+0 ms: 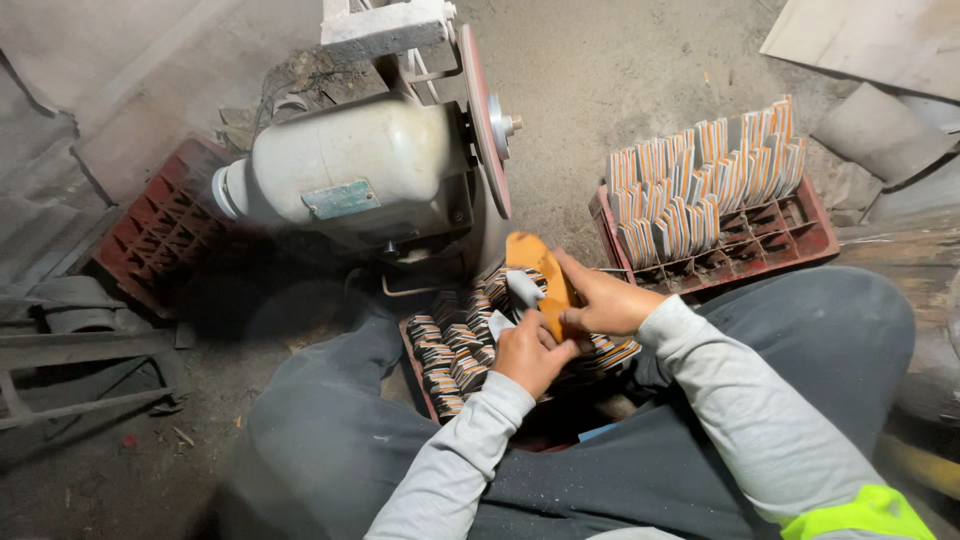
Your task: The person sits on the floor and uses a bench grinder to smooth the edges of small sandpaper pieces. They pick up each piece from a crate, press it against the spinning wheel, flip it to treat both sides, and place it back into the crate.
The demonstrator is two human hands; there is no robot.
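Note:
Both my hands hold one flat orange sole-shaped piece (532,262) in front of a grinding machine. My left hand (530,352) grips its near end from below, next to a small grey piece (522,287). My right hand (603,298) clasps its right edge, fingers laid along it. The piece's far tip sits just below the reddish grinding disc (486,120) of the pale motor (345,170). Under my hands, between my knees, lies a red crate (425,385) packed with several striped orange-and-grey pieces.
A second red crate (790,240) at the right holds several upright orange-and-grey pieces in its compartments. An empty dark red crate (160,225) lies left of the motor. Grey metal parts (70,350) lie at the far left, and slabs (880,40) at the top right on the dusty floor.

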